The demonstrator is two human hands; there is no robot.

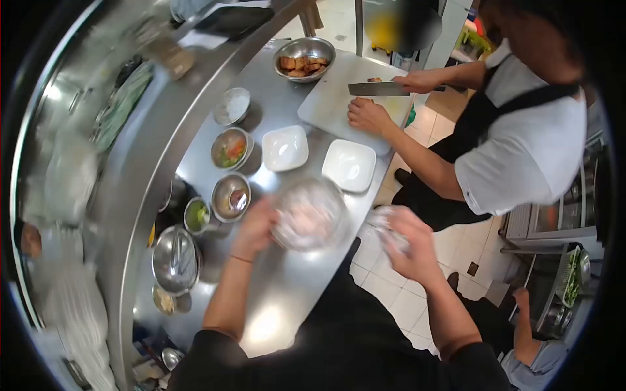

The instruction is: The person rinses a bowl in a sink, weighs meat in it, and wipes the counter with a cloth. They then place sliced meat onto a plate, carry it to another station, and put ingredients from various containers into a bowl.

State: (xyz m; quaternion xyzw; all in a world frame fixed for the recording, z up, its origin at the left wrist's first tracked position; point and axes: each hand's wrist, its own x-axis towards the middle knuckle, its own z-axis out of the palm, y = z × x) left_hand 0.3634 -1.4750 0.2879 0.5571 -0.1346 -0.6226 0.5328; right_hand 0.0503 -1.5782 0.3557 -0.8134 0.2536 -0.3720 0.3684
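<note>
My left hand (256, 228) grips the left rim of a round bowl (310, 214), blurred by motion, with pale pinkish contents. To its right, past the counter edge, my right hand (409, 244) is closed on a crumpled whitish thing (385, 225), perhaps wrap or cloth; blur hides what it is. Two white square dishes, one (285, 148) left and one (349, 165) right, lie just beyond the bowl. Left of them stand metal bowls, one with chopped red and green pieces (231, 148), one with a small dark reddish item (231, 197).
A co-worker at the upper right holds a cleaver (378, 88) over a white cutting board (319, 104). Behind is a bowl of browned chunks (304, 60). A large metal bowl (175, 259) stands at left, below a raised shelf (147, 156). Another person is at lower right.
</note>
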